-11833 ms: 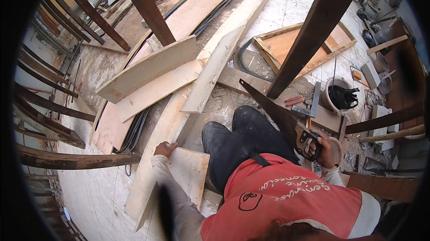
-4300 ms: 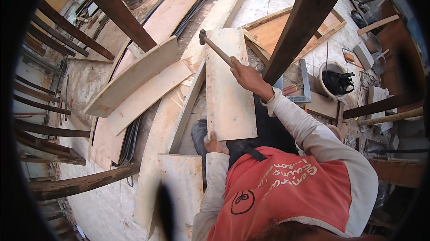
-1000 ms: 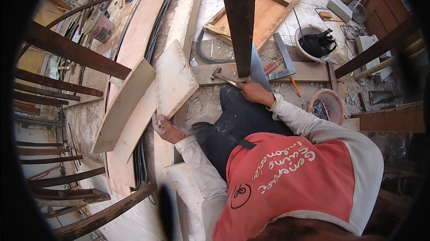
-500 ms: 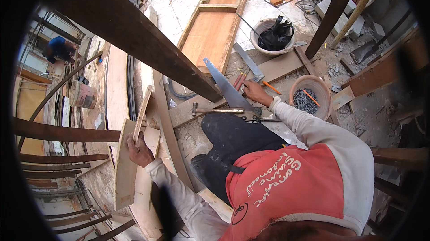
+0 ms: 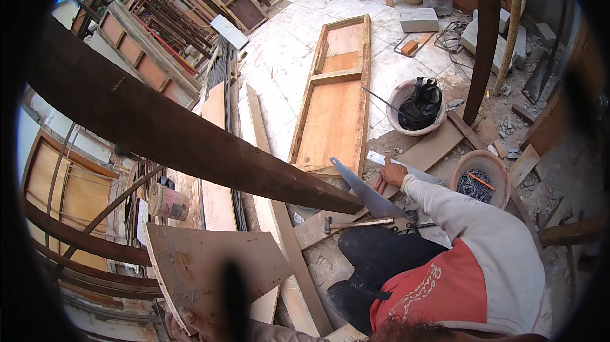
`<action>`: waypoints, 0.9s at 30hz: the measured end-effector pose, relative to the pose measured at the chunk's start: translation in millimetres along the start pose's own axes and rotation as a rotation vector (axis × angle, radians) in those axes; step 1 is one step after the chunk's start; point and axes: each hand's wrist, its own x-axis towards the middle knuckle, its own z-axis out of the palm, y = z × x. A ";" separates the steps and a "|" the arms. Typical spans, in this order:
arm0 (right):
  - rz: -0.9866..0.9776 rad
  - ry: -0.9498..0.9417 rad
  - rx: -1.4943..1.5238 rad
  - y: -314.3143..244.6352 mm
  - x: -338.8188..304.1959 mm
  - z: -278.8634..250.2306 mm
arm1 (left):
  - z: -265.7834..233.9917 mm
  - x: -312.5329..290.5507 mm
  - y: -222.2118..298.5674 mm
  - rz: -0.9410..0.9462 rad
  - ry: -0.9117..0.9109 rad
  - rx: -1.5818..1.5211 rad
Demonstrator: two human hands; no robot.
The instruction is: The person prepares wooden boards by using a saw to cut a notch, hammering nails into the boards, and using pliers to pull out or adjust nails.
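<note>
Board in the left hand, metal square under the right

Watching remotely through the head camera, I see the person's left hand [image 5: 184, 324] at the near left, clamped on the edge of a broad, flat, brown wooden board [image 5: 190, 253]. The board is tilted, its wide face toward me; a dark blur hides part of it.

Well apart from it, the right hand [image 5: 395, 174] is at a silver metal square [image 5: 419, 175], right of centre; I cannot tell whether its fingers have closed on it.

I judge the step in hand as reaching for the square while holding the board. The next move calls, I think, for a sure grip on slim metal and a steady left wrist.

The board's face looks rough and grey-spotted, its edge pale. Near the square lie a toothed steel handsaw [image 5: 363, 191] and a wooden-handled hammer [image 5: 362, 222]; further right, a round, pale bowl [image 5: 503, 193] holds loose grey nails [image 5: 471, 188].
</note>
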 end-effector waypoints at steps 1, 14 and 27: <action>0.028 -0.009 0.010 -7.7 0.9 3.6 | -3.4 -3.7 5.3 0.010 0.002 0.003; 0.175 0.304 0.311 0.1 2.8 2.7 | -16.4 -135.9 3.1 -0.428 -0.102 -0.055; -0.134 0.172 1.299 -3.4 -57.5 -101.3 | -36.5 -160.9 -78.5 -0.414 -0.414 -0.042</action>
